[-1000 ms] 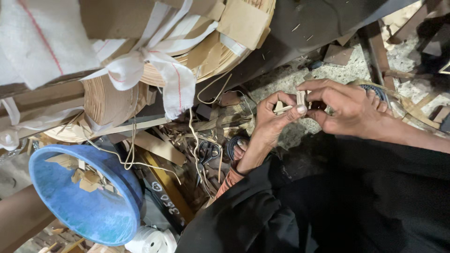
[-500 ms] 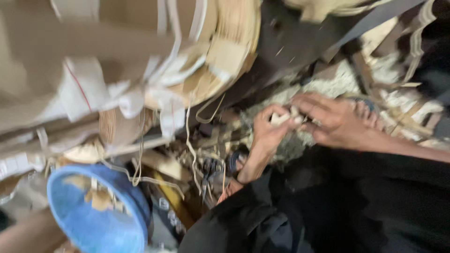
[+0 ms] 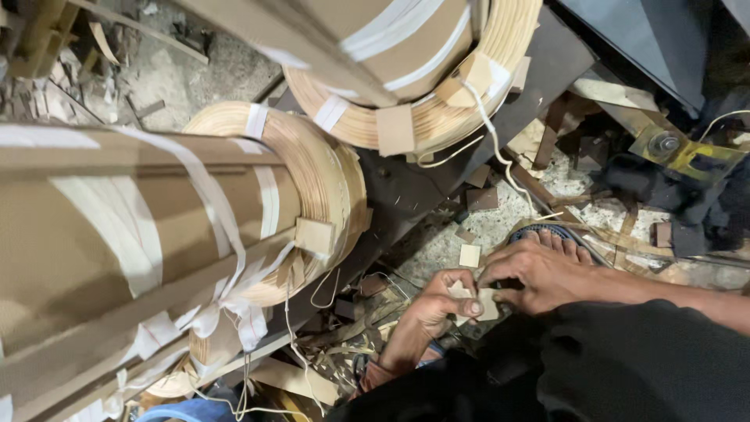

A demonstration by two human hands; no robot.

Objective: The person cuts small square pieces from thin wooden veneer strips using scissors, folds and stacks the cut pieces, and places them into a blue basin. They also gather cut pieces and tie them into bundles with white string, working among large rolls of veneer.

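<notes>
Head view: both your hands meet low in the frame, just above your dark-clothed lap. Your left hand [image 3: 437, 306] and right hand [image 3: 539, 273] are pinched together on a small pale card piece [image 3: 478, 303], thumb and fingertips closed on its edges from opposite sides. It looks like thin pressboard or stiff paper: very light, flat, semi-rigid, likely to crease if you squeeze across the face, so my call is to keep the hold on the edges, near the corners. Dry matte surface, so slip looks unlikely. Just beyond your right hand's knuckles sits your sandalled foot [image 3: 551, 234], and a second loose card square [image 3: 469, 255] lies on the gritty floor just past the grip. Further out on the left hand's side, tape-bound coil windings [image 3: 312, 187] wrapped in brown paper, with thin wire leads [image 3: 500, 156] trailing down toward your hands. Another coil [image 3: 422, 101] sits farthest, above the grip. Scraps and offcuts litter the floor around.
</notes>
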